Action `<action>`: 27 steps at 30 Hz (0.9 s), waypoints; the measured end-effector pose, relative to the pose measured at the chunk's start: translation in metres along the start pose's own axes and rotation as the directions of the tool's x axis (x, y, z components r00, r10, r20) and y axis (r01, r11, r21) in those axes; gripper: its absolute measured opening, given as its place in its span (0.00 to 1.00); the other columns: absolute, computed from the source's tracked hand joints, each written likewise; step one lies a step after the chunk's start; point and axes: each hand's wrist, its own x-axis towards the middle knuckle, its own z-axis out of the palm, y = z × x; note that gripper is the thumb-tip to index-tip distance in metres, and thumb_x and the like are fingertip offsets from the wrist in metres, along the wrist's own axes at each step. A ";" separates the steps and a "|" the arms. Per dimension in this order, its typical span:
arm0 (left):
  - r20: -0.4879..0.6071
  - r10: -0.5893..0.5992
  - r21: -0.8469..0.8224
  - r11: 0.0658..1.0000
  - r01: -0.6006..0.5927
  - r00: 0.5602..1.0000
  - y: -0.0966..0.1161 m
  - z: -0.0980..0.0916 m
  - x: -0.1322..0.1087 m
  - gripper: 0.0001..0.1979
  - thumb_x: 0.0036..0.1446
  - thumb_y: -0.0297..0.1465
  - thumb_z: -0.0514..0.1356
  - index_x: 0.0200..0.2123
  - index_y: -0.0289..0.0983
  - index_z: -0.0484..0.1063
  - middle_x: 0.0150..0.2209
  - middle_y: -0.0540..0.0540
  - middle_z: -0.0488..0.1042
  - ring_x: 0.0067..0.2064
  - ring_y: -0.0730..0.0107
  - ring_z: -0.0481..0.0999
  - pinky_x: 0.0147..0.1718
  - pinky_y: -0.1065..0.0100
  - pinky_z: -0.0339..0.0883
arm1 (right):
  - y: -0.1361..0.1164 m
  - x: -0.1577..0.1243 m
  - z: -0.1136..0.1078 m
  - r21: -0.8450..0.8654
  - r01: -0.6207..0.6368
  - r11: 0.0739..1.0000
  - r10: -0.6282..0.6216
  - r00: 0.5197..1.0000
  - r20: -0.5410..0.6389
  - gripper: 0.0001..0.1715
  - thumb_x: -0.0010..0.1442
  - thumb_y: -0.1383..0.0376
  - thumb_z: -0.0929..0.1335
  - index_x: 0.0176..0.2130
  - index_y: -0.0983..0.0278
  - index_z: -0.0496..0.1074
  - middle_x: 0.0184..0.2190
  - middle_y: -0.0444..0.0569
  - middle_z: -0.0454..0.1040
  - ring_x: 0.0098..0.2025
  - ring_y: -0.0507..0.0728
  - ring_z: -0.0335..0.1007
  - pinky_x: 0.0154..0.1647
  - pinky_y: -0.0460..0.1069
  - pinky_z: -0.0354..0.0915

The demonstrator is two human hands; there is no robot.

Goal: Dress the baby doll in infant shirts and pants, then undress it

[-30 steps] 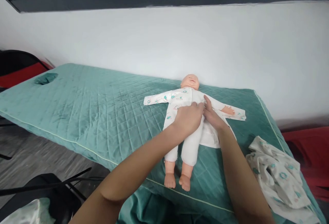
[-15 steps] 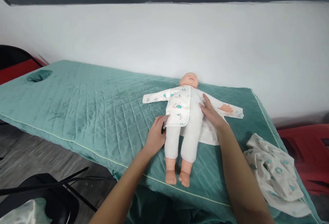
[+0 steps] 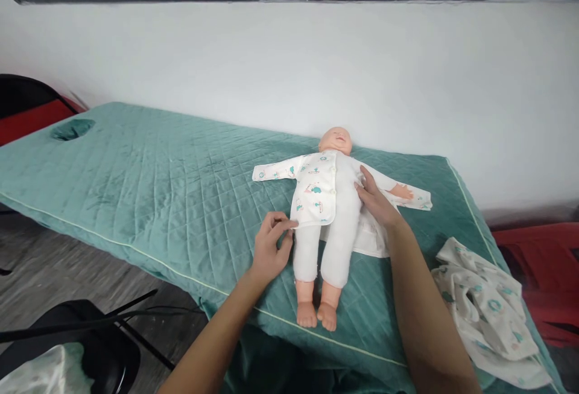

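Note:
A baby doll lies on its back on a teal quilted table, head toward the wall, feet toward me. It wears a white printed shirt lying half open, the left flap folded over its chest. My left hand pinches the lower corner of that flap beside the doll's hip. My right hand rests flat with fingers out on the doll's side, over the other flap spread on the table.
A crumpled printed garment lies at the table's right front corner. A face hole is sunk into the table's far left end. A black chair stands at lower left. Red furniture sits at both sides.
My left hand left the doll's chest, slid down to its hip and pinched the corner of the shirt flap. The right hand stayed on the doll's side.

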 end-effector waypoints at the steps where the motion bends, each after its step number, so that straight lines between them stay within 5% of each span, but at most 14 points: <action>1: -0.047 0.012 0.005 1.000 -0.012 0.999 0.003 0.002 0.007 0.12 0.66 0.30 0.52 0.45 0.42 0.74 0.47 0.42 0.74 0.50 0.64 0.75 0.49 0.57 0.73 | 0.001 0.000 0.000 0.011 0.004 1.000 -0.004 1.000 -0.007 0.54 0.61 0.39 0.65 0.74 0.52 0.39 0.75 0.45 0.43 0.76 0.62 0.37 0.75 0.60 0.43; 4: -0.057 0.041 0.053 0.998 -0.038 0.998 0.012 0.017 0.044 0.17 0.68 0.32 0.50 0.55 0.40 0.71 0.60 0.40 0.70 0.63 0.63 0.69 0.62 0.55 0.65 | 0.005 0.000 0.002 0.031 0.011 0.999 -0.009 0.999 -0.053 0.55 0.60 0.40 0.67 0.74 0.55 0.42 0.73 0.51 0.51 0.75 0.63 0.45 0.74 0.61 0.47; 9: 0.316 0.053 0.207 0.970 -0.123 0.947 0.032 0.056 0.133 0.24 0.70 0.37 0.48 0.64 0.33 0.62 0.70 0.35 0.58 0.72 0.59 0.55 0.70 0.54 0.51 | 0.007 -0.001 0.004 0.002 0.040 0.999 -0.040 0.994 -0.106 0.51 0.61 0.41 0.66 0.72 0.60 0.51 0.73 0.52 0.50 0.74 0.62 0.47 0.74 0.58 0.47; 14: 0.434 0.065 0.251 0.949 -0.190 0.899 0.072 0.085 0.197 0.22 0.70 0.35 0.48 0.61 0.32 0.66 0.63 0.36 0.70 0.64 0.58 0.69 0.61 0.59 0.64 | -0.002 -0.001 0.005 -0.058 0.105 0.993 -0.111 0.987 -0.112 0.43 0.64 0.46 0.64 0.70 0.60 0.55 0.71 0.50 0.56 0.72 0.62 0.54 0.73 0.58 0.48; 16: 0.555 0.047 0.296 0.922 -0.250 0.831 0.092 0.103 0.210 0.21 0.69 0.35 0.50 0.60 0.34 0.68 0.59 0.36 0.74 0.59 0.56 0.73 0.55 0.58 0.68 | -0.005 -0.002 0.008 -0.104 0.153 0.983 -0.165 0.979 -0.117 0.37 0.66 0.48 0.62 0.68 0.61 0.60 0.67 0.51 0.65 0.69 0.64 0.59 0.72 0.60 0.52; 20: 0.845 0.054 0.266 0.821 -0.506 0.532 0.125 0.155 0.219 0.19 0.61 0.29 0.58 0.55 0.35 0.73 0.53 0.36 0.78 0.50 0.51 0.79 0.47 0.58 0.71 | -0.006 -0.002 0.015 -0.208 0.203 0.957 -0.229 0.967 -0.112 0.33 0.66 0.54 0.60 0.66 0.62 0.63 0.67 0.51 0.64 0.71 0.66 0.54 0.73 0.61 0.48; 21: 0.873 0.039 0.274 0.785 -0.556 0.486 0.130 0.168 0.219 0.18 0.58 0.26 0.59 0.52 0.35 0.75 0.52 0.35 0.78 0.49 0.50 0.79 0.46 0.57 0.71 | -0.006 -0.002 0.017 -0.225 0.206 0.952 -0.235 0.965 -0.113 0.34 0.66 0.55 0.61 0.67 0.60 0.62 0.69 0.49 0.61 0.73 0.66 0.50 0.75 0.60 0.44; 24: 0.893 0.008 0.304 0.727 -0.616 0.449 0.133 0.195 0.220 0.17 0.53 0.21 0.61 0.46 0.34 0.79 0.49 0.34 0.79 0.47 0.48 0.80 0.45 0.56 0.69 | -0.007 -0.004 0.016 -0.218 0.228 0.949 -0.252 0.964 -0.087 0.34 0.65 0.56 0.63 0.67 0.56 0.61 0.70 0.45 0.59 0.74 0.65 0.46 0.75 0.57 0.41; 27: 0.889 0.048 0.285 0.721 -0.632 0.455 0.125 0.201 0.230 0.20 0.54 0.23 0.61 0.50 0.37 0.76 0.47 0.37 0.80 0.47 0.51 0.79 0.46 0.59 0.68 | -0.016 -0.010 0.006 -0.168 0.275 0.947 -0.281 0.960 -0.011 0.29 0.66 0.56 0.62 0.64 0.58 0.66 0.64 0.49 0.68 0.69 0.64 0.58 0.72 0.58 0.52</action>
